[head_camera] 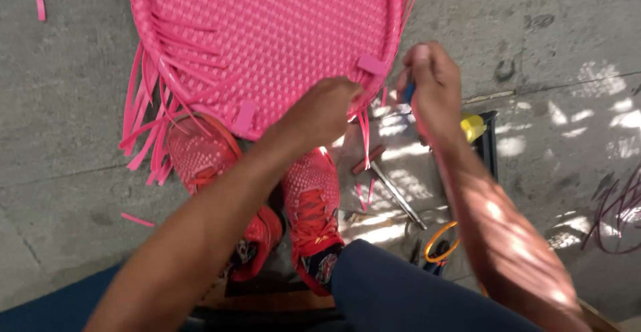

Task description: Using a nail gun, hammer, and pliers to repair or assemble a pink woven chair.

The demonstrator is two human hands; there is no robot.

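A round pink woven seat lies on the concrete floor, its near rim over the person's red shoes; the left hand presses closed on that rim; the right hand, just right of the rim, is clenched on a blue-handled tool; loose pink strips trail off the seat's left edge; a screwdriver lies below the rim.

We see a hot pink woven panel, its strips crossing in a tight basket-weave check, with loose pink strips fringing the rim. Our shoes are red with a pale dotted mesh and red laces. Trousers navy blue. The floor is mottled grey. We spot a yellow cap, an orange ring, and a blue handle.
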